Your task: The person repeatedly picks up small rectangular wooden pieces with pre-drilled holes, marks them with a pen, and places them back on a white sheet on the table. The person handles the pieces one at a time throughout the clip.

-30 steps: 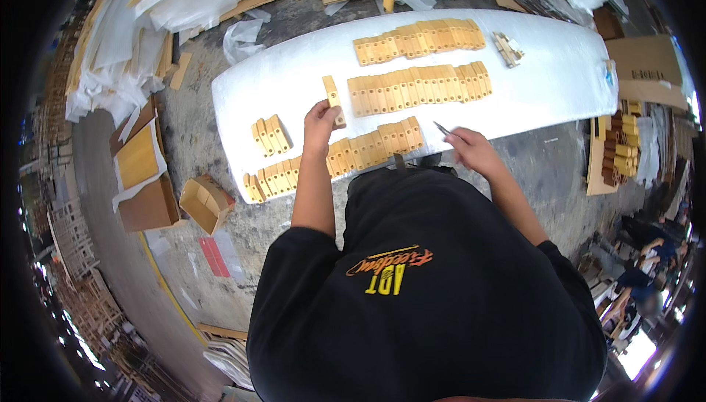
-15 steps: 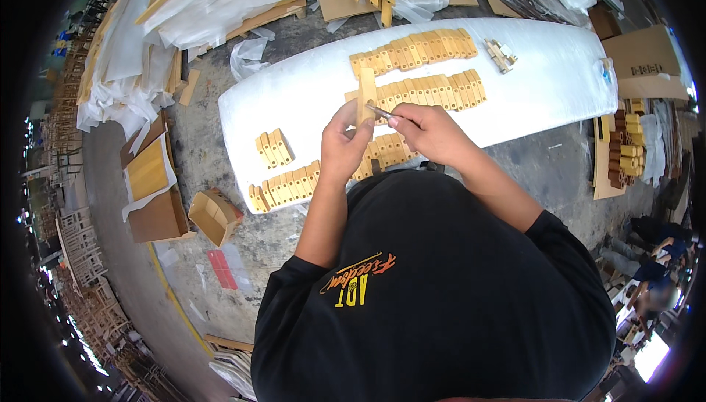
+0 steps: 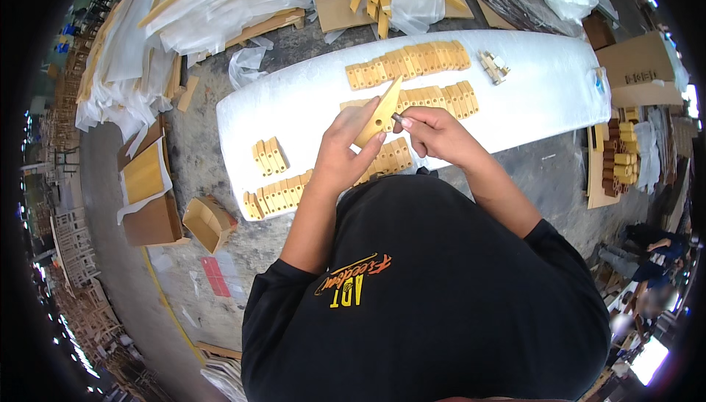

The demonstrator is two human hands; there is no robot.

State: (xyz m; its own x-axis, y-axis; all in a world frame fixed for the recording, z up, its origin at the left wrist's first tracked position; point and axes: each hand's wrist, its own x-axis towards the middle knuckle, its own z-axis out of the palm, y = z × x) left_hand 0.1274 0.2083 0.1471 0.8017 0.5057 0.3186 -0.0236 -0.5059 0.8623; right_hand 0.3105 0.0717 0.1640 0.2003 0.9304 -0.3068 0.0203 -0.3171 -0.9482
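Observation:
My left hand [image 3: 344, 146] is closed round a pale wooden block [image 3: 390, 103], which is tilted with a dark round hole facing up. Close beside its right edge, my right hand [image 3: 440, 136] pinches a short dark metal tool [image 3: 398, 117]; its exact kind is unclear. Whether the tool touches the wood, I cannot tell. Below and beyond my hands lie rows of similar holed blocks: a far row [image 3: 412, 60], a middle row [image 3: 450, 101] partly hidden by the held block, and a near row [image 3: 283, 192] partly covered by my left arm. A small group of blocks [image 3: 268, 156] sits at the left.
The blocks rest on a long table wrapped in white sheeting [image 3: 544, 86]. A small cluster of wood and metal parts [image 3: 493, 67] lies at its far right. An open cardboard box [image 3: 208, 222] stands on the floor at left. Wrapped planks [image 3: 235, 5] are stacked behind. Another person [image 3: 658, 259] is far right.
The held block has turned from nearly upright to leaning right, its hole now showing plainly. My right hand has shifted slightly, and less of the metal tool shows.

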